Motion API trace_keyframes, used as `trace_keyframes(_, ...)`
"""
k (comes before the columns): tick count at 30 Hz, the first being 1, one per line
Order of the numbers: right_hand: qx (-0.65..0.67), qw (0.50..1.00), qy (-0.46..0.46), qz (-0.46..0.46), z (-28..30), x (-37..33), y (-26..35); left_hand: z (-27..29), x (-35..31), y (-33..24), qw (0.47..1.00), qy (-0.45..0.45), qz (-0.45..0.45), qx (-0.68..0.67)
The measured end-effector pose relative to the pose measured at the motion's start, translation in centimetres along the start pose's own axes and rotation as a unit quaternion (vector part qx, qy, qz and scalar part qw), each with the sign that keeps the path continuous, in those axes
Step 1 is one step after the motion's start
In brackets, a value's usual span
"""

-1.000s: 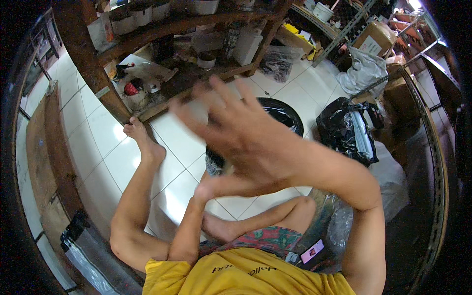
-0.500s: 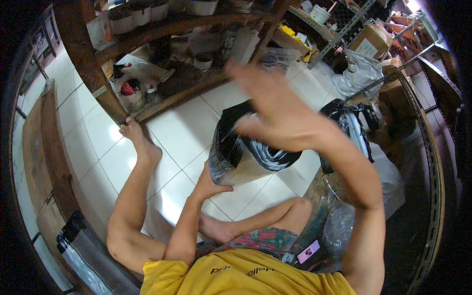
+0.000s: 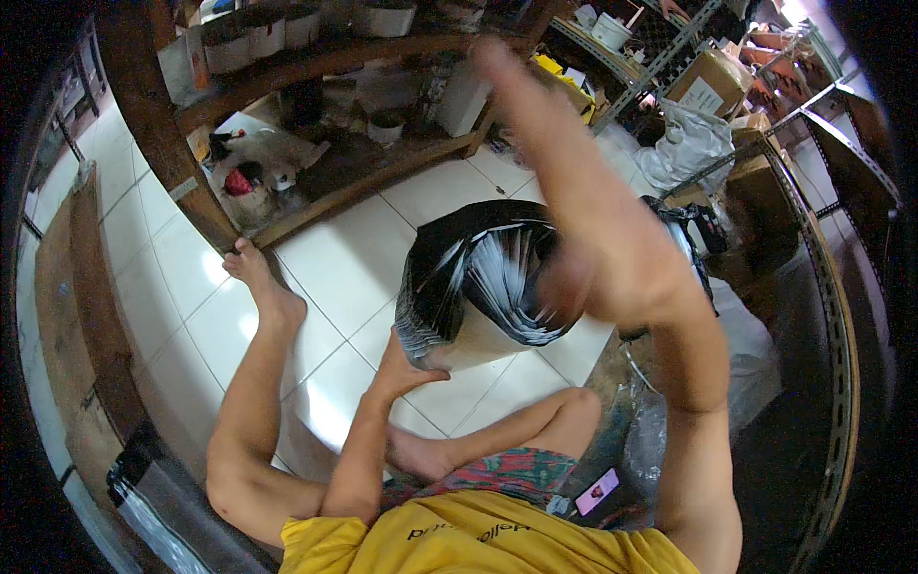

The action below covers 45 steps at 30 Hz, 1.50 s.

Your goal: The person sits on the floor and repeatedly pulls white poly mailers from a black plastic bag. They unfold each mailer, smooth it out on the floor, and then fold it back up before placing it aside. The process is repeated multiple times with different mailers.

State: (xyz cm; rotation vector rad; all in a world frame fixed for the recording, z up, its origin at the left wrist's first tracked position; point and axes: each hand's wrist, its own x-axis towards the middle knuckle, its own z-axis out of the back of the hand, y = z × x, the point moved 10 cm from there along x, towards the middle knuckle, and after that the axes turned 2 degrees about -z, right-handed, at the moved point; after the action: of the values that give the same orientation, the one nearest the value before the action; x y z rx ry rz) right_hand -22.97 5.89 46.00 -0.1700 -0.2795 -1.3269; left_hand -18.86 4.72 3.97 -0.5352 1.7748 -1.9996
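Note:
Above the tiled floor, in front of me, is a thick stack of black and grey plastic bags (image 3: pixel 483 263), curved over so its many layered edges fan out. My left hand (image 3: pixel 406 368) grips its lower left side, the thumb showing below and the fingers partly hidden behind the stack. Over the stack's right side is my right hand (image 3: pixel 602 210), blurred by motion. Its fingers stretch far forward and its thumb points down close to the bag edges. Nothing shows in that hand; whether the thumb touches the bags I cannot tell.
A wooden shelf (image 3: pixel 325 210) with pots stands ahead. At right are a metal rack frame (image 3: pixel 832 316), a cardboard box (image 3: pixel 712 84), a white sack (image 3: pixel 684 143) and clear plastic wrap (image 3: pixel 655 421). A phone (image 3: pixel 598 491) lies beside my knee. More packed bags (image 3: pixel 182 497) lie at lower left.
My right hand has swung right and forward off the stack, its fingers now stretched farther out. More of the fanned bag edges show. My left hand keeps its grip.

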Motion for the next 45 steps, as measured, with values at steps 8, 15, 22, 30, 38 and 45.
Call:
trace_keyframes(8,-0.046,0.997,0.068,-0.004,-3.9,-0.6,1.8,0.1,0.2,0.8,1.000,0.007,0.017,-0.022)
trace_keyframes(15,-0.035,0.999,-0.004,-0.026,0.2,-1.1,-1.2,0.0,0.6,-0.3,1.000,0.020,0.007,-0.014)
trace_keyframes(22,-0.028,0.995,0.029,-0.094,-2.0,0.9,-4.9,0.3,0.7,-0.3,1.000,0.005,0.007,-0.002)
trace_keyframes(30,-0.077,0.987,0.141,-0.016,-4.4,-0.8,1.4,0.2,0.2,-0.1,1.000,-0.003,0.009,0.005)
trace_keyframes(38,0.001,0.999,0.022,0.024,-1.1,-1.0,3.2,-0.6,0.2,3.5,1.000,0.004,0.007,0.017)
trace_keyframes(45,-0.056,0.998,0.001,-0.030,-1.3,-1.9,0.0,-0.1,0.0,-0.4,1.000,-0.004,0.006,-0.022)
